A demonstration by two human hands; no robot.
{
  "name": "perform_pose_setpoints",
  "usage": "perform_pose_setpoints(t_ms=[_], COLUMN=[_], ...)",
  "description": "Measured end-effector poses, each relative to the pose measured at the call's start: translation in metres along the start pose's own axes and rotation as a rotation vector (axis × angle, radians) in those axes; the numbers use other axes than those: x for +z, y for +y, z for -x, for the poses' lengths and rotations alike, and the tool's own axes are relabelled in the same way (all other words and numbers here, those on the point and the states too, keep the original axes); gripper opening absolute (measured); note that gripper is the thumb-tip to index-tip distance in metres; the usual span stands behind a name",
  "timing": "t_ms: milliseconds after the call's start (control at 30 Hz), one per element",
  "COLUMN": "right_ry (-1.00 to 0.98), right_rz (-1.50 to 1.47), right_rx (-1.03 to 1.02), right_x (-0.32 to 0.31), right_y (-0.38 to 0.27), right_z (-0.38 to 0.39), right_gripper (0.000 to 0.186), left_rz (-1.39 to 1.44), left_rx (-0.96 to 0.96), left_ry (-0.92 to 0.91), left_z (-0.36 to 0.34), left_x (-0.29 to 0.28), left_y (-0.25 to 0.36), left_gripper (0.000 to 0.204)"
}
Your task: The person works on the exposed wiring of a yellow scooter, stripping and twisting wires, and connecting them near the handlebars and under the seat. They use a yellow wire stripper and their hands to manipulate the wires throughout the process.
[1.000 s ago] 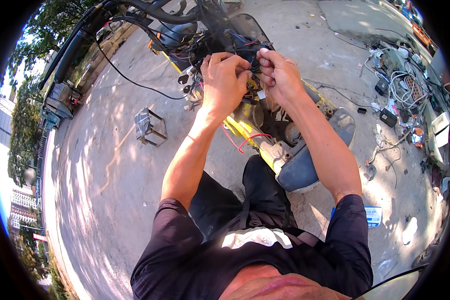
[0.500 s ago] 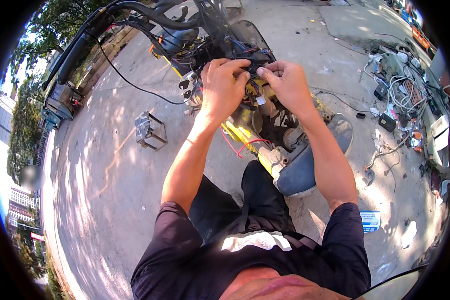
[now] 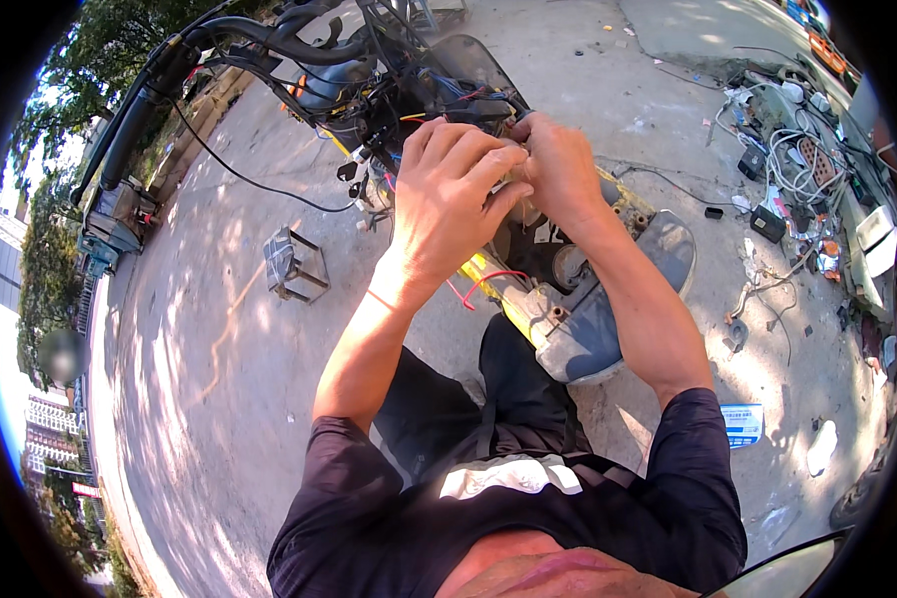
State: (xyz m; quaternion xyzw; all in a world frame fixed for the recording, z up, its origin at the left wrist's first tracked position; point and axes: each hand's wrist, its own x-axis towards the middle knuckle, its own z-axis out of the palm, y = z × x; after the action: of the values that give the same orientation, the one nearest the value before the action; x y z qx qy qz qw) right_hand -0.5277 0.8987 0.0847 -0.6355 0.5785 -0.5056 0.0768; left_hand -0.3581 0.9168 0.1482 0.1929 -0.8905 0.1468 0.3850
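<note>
A stripped two-wheeler with a yellow frame (image 3: 516, 307) stands in front of me, bundles of loose wiring (image 3: 377, 128) exposed. Over that wiring my left hand (image 3: 456, 184) and my right hand (image 3: 560, 171) meet, fingertips almost touching. Both hands are closed with curled fingers. Whatever they pinch is hidden behind the left hand and fingers. A red wire (image 3: 488, 284) hangs beside the frame below my left hand. My grey-blue shoe (image 3: 608, 334) rests against the frame under my right forearm.
A small stool (image 3: 294, 264) stands on the concrete at left. From the upper left, a black cable (image 3: 234, 149) droops toward the vehicle. Cables, adapters and scraps (image 3: 812, 189) are heaped along the right. A blue-and-white packet (image 3: 743, 426) lies near my right elbow.
My hands have come closer together, the left shifting right and turning its back more toward me. The vehicle's upper part has shifted slightly left and up in view.
</note>
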Motion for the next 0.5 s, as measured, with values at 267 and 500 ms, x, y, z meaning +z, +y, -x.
perform_pose_setpoints(t_ms=[267,500], right_ry=[-0.204,-0.281], right_rz=[-0.380,-0.790], right_rx=[-0.046,0.073], right_x=[-0.007,0.001], right_y=[-0.016,-0.012], right_z=[0.001,-0.003], right_gripper=[0.022,0.021], left_rz=[-0.070,0.277], left_rx=[-0.256,-0.688], left_ry=[0.061,0.030], left_z=[0.022,0.026], left_x=[0.000,-0.009], left_y=[-0.022,-0.029], left_gripper=[0.009,0.015])
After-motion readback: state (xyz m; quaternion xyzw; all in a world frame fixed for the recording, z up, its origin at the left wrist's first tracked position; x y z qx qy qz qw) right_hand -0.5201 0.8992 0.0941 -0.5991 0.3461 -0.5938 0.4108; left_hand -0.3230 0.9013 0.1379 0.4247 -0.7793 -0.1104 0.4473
